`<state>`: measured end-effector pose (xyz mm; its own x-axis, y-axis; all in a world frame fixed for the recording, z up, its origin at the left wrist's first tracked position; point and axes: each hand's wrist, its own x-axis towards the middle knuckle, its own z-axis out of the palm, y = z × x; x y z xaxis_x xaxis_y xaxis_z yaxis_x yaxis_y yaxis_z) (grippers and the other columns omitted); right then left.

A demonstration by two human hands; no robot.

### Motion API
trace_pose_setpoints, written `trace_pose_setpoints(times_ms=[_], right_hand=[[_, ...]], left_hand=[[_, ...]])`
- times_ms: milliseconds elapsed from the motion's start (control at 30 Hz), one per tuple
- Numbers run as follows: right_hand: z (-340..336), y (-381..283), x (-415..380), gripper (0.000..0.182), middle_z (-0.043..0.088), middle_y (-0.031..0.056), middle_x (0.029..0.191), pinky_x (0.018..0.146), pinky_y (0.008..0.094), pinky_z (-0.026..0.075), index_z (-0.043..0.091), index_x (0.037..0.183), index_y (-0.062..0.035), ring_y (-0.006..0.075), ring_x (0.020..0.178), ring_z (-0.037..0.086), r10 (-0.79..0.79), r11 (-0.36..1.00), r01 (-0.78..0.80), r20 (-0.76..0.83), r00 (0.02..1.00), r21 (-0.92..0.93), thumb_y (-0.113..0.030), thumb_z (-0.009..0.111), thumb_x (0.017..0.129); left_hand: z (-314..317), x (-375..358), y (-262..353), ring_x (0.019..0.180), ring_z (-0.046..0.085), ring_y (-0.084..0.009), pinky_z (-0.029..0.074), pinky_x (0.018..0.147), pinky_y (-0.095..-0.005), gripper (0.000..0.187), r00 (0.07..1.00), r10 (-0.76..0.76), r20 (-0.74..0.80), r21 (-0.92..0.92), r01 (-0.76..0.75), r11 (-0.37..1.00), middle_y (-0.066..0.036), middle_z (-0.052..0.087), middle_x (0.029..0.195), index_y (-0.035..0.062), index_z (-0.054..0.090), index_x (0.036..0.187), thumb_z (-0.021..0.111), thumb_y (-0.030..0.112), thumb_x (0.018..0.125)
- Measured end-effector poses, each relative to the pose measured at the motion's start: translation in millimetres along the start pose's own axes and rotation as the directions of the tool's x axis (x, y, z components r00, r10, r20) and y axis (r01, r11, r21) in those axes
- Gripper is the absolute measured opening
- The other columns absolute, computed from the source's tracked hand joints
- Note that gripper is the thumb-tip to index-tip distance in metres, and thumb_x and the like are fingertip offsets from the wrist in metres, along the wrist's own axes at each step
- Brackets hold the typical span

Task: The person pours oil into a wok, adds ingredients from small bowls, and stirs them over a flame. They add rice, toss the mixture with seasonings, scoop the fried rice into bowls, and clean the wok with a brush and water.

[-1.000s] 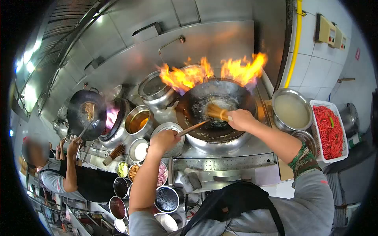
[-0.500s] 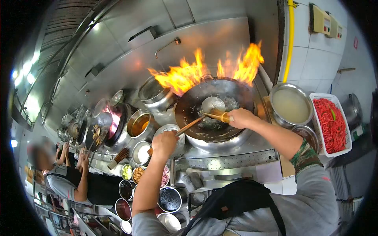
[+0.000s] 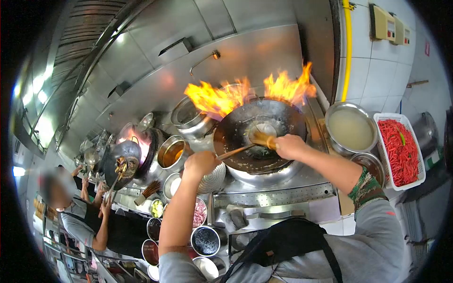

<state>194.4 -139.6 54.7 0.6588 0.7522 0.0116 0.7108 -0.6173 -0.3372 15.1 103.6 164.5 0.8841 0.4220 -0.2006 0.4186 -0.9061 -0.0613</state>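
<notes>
My left hand (image 3: 201, 165) is closed around the wooden handle of a ladle (image 3: 262, 133), whose bowl is over the inside of a large dark wok (image 3: 236, 155). In my right hand (image 3: 288, 145) is a bundled bamboo brush (image 3: 263, 140), gripped at its tied end, with its bristles at the ladle bowl. Wet residue shows inside the wok. Tall flames (image 3: 219, 98) rise behind its far rim. The brush partly hides the ladle bowl.
Right of the stove are a steel bowl of cloudy liquid (image 3: 350, 127) and a white basket (image 3: 421, 179) of red chillies. Pots and ingredient bowls, including a pot of brown liquid (image 3: 171, 152), stand on the left. Further left, a co-worker (image 3: 89, 219) holds another wok (image 3: 112, 162).
The ladle bowl and brush have come together. My left hand has shifted right. Flames have changed shape, and the co-worker's wok has moved. The whole view has shifted slightly.
</notes>
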Motion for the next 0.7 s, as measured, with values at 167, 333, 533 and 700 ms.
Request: trace_pose_setpoints(times_ms=[167, 333, 533, 700], right_hand=[[-101.9, 9.9, -27.8, 0.025, 0.068, 0.0214, 0.101, 0.085, 0.0473, 0.051, 0.069, 0.103, -0.0074, 0.0379, 0.097, 0.065, 0.116, 0.989, -0.115, 0.012, 0.993, -0.092, -0.015, 0.057, 0.082], [-106.0, 18.4, -57.2, 0.037, 0.067, 0.0202, 0.107, 0.089, 0.0458, 0.049, 0.065, 0.117, -0.0097, 0.0385, 0.101, 0.063, 0.124, 0.987, -0.089, -0.281, 0.952, 0.134, -0.028, 0.061, 0.086], [-36.4, 77.9, -11.6, 0.047, 0.068, 0.0196, 0.104, 0.087, 0.0448, 0.05, 0.059, 0.129, -0.0116, 0.0393, 0.1, 0.063, 0.127, 0.965, -0.07, -0.215, 0.968, 0.252, -0.036, 0.06, 0.089], [-66.6, 78.3, -20.2, 0.03, 0.061, 0.0078, 0.067, 0.039, 0.0287, 0.045, 0.069, 0.101, -0.0092, 0.0138, 0.049, 0.056, 0.266, 0.536, -0.15, 0.003, 0.964, 0.831, -0.033, 0.053, 0.091]], left_hand=[[1.2, -11.2, -9.2, 0.094, 0.07, -0.0298, 0.054, 0.08, -0.0432, 0.024, 0.925, 0.067, -0.374, 0.282, 0.044, 0.958, -0.015, 0.071, 0.1, 0.008, 0.071, 0.094, 0.055, 0.026, 0.089], [87.4, -0.5, -60.8, 0.086, 0.07, -0.0306, 0.054, 0.072, -0.0467, 0.015, 0.973, 0.028, -0.23, 0.217, 0.023, 0.976, -0.015, 0.071, 0.09, 0.0083, 0.065, 0.092, 0.054, 0.016, 0.085], [104.9, -47.2, -44.3, 0.083, 0.068, -0.038, 0.053, 0.072, -0.0505, 0.018, 0.956, 0.031, -0.291, -0.036, -0.043, 0.998, -0.02, 0.069, 0.085, 0.0121, 0.063, 0.099, 0.059, 0.019, 0.084], [152.6, -58.5, -72.0, 0.078, 0.066, -0.0403, 0.051, 0.071, -0.0516, 0.023, 0.929, -0.05, -0.367, -0.201, -0.026, 0.979, -0.021, 0.067, 0.081, 0.011, 0.062, 0.104, 0.064, 0.025, 0.085]])
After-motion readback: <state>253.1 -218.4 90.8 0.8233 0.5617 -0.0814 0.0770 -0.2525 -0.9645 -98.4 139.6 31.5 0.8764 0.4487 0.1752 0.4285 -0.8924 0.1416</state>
